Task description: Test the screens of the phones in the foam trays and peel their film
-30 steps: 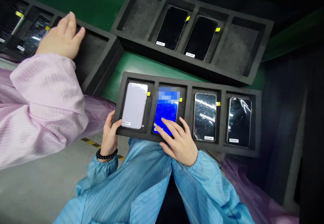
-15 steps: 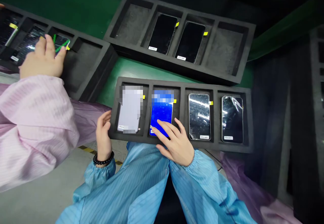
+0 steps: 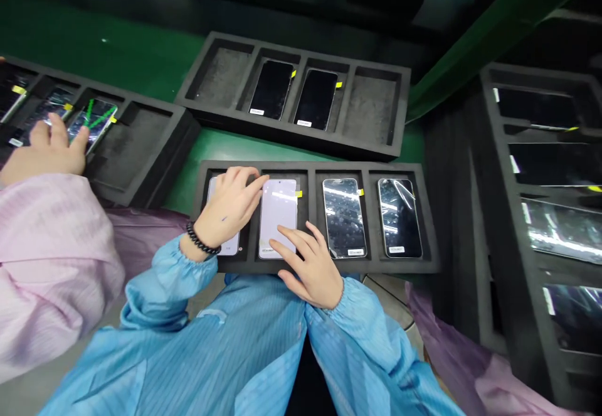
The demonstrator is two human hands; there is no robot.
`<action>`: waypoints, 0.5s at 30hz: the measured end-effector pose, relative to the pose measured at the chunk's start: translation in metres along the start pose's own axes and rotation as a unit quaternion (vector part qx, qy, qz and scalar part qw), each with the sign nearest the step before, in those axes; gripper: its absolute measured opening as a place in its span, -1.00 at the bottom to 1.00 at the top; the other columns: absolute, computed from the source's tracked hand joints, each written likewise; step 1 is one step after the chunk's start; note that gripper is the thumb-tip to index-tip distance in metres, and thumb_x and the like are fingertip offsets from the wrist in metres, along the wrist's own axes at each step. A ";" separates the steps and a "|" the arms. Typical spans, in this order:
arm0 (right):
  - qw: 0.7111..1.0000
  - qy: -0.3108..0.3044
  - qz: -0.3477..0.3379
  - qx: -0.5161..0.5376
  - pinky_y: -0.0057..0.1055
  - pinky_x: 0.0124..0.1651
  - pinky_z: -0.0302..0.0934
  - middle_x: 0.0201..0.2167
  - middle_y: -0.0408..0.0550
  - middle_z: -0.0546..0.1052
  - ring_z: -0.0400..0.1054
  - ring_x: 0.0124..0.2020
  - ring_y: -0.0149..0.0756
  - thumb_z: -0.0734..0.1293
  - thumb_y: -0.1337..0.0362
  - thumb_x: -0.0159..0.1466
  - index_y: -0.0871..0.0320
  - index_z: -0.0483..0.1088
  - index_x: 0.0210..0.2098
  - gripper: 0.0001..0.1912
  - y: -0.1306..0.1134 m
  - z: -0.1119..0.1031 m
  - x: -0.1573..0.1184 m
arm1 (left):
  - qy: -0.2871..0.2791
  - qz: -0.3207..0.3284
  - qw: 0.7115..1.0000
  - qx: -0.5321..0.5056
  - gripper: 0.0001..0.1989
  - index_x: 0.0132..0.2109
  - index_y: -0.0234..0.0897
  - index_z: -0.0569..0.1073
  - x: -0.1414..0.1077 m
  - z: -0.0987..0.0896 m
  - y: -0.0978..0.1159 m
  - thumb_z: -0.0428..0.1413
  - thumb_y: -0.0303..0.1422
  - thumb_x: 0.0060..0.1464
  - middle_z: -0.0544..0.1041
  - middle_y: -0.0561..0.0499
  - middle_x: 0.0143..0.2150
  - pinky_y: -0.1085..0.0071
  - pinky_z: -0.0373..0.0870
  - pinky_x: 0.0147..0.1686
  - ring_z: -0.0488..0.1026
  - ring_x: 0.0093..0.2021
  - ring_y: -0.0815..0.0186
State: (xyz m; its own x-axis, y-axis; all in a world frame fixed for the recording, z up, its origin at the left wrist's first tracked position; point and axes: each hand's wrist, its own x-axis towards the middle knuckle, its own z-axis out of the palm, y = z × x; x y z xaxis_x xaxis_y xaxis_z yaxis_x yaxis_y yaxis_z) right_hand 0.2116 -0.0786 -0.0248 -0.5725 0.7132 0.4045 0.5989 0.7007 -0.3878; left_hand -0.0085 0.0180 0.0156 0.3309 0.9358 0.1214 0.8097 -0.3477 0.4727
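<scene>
A black foam tray (image 3: 310, 268) with several compartments lies before me, a smartphone in each. Over the leftmost phone (image 3: 230, 246) hovers my left hand (image 3: 230, 206), open, hiding much of that screen. Its fingertips reach the upper left edge of the second phone (image 3: 278, 206), whose screen is lit pale lilac. Spread and open, my right hand (image 3: 310, 262) has its fingertips at the lower part of that same screen. To the right lie a dark phone (image 3: 345, 218) under glossy film, with a yellow tab, and another dark phone (image 3: 399, 218).
Behind stands a second foam tray (image 3: 286, 137) with two dark phones. At left, a co-worker's hand (image 3: 47, 149) in a pink sleeve is over phones in another tray (image 3: 155, 181). A stacked tray (image 3: 522, 234) of phones rises at right.
My left hand has moved from the tray's left end up over the leftmost phone. The second phone's screen has turned from blue to pale lilac. The view has shifted rightward.
</scene>
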 end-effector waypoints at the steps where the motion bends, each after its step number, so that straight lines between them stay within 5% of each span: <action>1: 1.000 0.014 0.005 0.005 -0.02 0.44 -0.08 0.28 0.13 0.38 0.25 0.24 -0.17 0.17 0.20 0.42 0.17 0.33 0.25 -0.55 0.002 -0.003 -0.002 | -0.011 -0.002 1.000 -0.008 -0.64 0.04 -0.23 0.54 0.008 0.007 0.000 -0.03 -0.25 0.22 0.47 -0.22 0.09 -0.03 0.13 0.17 0.28 0.12 -0.03; 5: 0.995 0.070 0.063 0.025 -0.01 0.41 0.02 0.26 0.16 0.40 0.27 0.24 -0.16 0.13 0.24 0.44 0.19 0.29 0.27 -0.55 0.014 -0.013 -0.016 | -0.001 -0.017 0.998 -0.056 -0.75 -0.19 -0.27 0.55 0.027 0.025 -0.001 0.10 -0.20 0.13 0.49 -0.25 -0.03 -0.06 0.09 0.20 0.29 0.07 -0.05; 9: 0.979 0.144 0.124 0.072 0.01 0.36 0.13 0.25 0.13 0.39 0.28 0.27 -0.16 0.09 0.28 0.44 0.13 0.22 0.31 -0.53 0.020 -0.015 -0.027 | 0.018 -0.041 0.992 -0.121 -0.65 -0.35 -0.24 0.51 0.034 0.018 -0.004 0.09 -0.04 0.12 0.50 -0.19 -0.16 -0.02 0.18 0.18 0.36 -0.02 0.00; 13: 0.971 0.164 0.142 0.097 -0.01 0.31 0.20 0.25 0.14 0.38 0.28 0.28 -0.12 0.11 0.29 0.44 0.11 0.21 0.31 -0.54 0.018 -0.013 -0.029 | 0.024 -0.097 0.963 -0.251 -0.44 -0.32 -0.26 0.49 0.022 0.011 -0.001 -0.17 0.08 0.24 0.54 -0.13 -0.29 0.20 0.42 -0.14 0.46 -0.26 0.16; 15: 0.969 0.168 0.143 0.112 -0.04 0.27 0.24 0.26 0.13 0.37 0.28 0.27 -0.12 0.13 0.29 0.43 0.09 0.20 0.32 -0.53 0.017 -0.012 -0.029 | 0.030 -0.135 0.936 -0.323 -0.47 -0.24 -0.28 0.50 0.011 0.016 0.004 -0.04 0.11 0.17 0.57 -0.11 -0.27 0.28 0.44 -0.25 0.48 -0.30 0.19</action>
State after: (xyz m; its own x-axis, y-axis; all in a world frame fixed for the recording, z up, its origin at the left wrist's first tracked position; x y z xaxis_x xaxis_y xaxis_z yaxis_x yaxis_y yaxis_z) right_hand 0.2446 -0.0877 -0.0332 -0.1638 0.8581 0.4867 0.5473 0.4895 -0.6789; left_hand 0.0062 0.0255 0.0044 0.1133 0.9928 -0.0390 0.3914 -0.0085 0.9202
